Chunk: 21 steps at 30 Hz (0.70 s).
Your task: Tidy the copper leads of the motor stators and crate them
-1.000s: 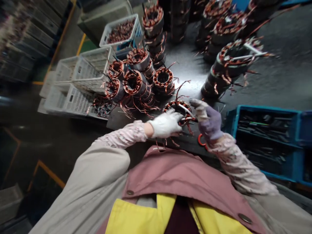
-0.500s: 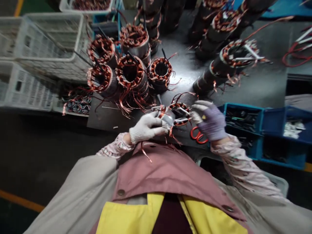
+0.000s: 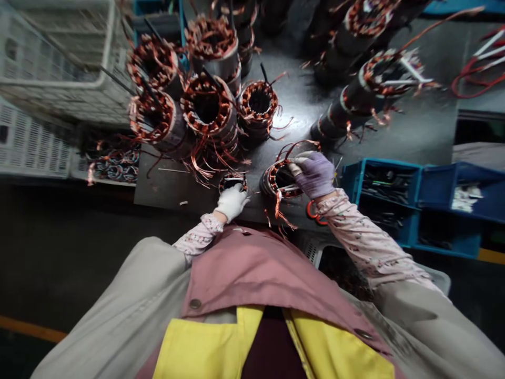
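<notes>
Near the table's front edge stands a copper-wound stator [image 3: 270, 180] with white sleeves across its opening and copper leads hanging in front. My right hand [image 3: 314, 173], in a white and purple glove, is closed on this stator's right rim. My left hand [image 3: 232, 202], in a white glove, reaches over a small dark round container [image 3: 226, 181] to the left of the stator; its fingertips are hidden in the container's opening. Red-handled scissors [image 3: 311, 211] lie partly under my right wrist.
Stacked stators [image 3: 209, 113] fill the back left, and more stacks [image 3: 355, 102] rise at the back right. Blue bins [image 3: 357, 181] with dark parts sit to the right. White crates [image 3: 106, 79] stand at the left. Red wires [image 3: 469, 87] lie at the far right.
My left hand has let go of the stator and moved left to the small container. My right hand has moved left onto the stator's rim. The stator now stands more upright. The view has shifted slightly.
</notes>
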{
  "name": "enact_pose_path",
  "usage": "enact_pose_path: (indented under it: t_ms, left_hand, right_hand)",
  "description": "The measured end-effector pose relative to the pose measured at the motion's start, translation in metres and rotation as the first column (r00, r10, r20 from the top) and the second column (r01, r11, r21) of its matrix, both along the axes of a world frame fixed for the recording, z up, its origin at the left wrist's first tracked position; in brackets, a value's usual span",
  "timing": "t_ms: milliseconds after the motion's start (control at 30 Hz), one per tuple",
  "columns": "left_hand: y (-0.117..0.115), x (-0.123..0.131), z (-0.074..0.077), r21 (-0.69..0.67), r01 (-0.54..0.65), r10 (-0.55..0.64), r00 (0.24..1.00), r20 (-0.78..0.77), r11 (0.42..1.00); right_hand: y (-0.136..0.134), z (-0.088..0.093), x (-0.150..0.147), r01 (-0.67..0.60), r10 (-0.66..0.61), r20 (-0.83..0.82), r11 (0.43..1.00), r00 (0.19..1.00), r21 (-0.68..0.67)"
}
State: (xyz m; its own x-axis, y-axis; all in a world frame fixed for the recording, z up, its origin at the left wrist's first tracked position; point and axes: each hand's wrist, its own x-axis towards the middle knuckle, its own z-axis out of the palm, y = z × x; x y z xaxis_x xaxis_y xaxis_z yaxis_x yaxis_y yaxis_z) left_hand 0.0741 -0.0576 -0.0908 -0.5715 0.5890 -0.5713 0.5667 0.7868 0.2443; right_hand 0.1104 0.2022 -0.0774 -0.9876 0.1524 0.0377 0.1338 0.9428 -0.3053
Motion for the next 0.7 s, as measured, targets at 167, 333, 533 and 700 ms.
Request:
enact_pose_path:
  t_ms: [167,333,533,700]
  left_hand:
    - [0.051,-0.013,0.057,0.330,0.086,0.017,0.954,-0.299,0.940]
    - [0.130,-0.041,0.076,0.107,0.391,-0.336,0.879,-0.339,0.914]
    - [0.145,-0.037,0.089,0.028,0.374,-0.367,0.921,-0.131,0.927]
    - [0.099,-0.002,0.098,0.148,0.428,-0.408,0.901,-0.147,0.891]
  right_hand:
    - [0.013,0.006,0.013,-0.007,-0.007,-0.076,0.982,0.997,-0.191]
    - [0.009,0.021,0.049,-0.231,0.231,-0.005,0.972,0.973,-0.049]
    - [-0.010,0.003,0.045,-0.175,0.185,0.113,0.981,0.976,-0.087]
    - [-0.010,0.022,0.038,-0.155,0.183,0.241,0.979,0.953,-0.130]
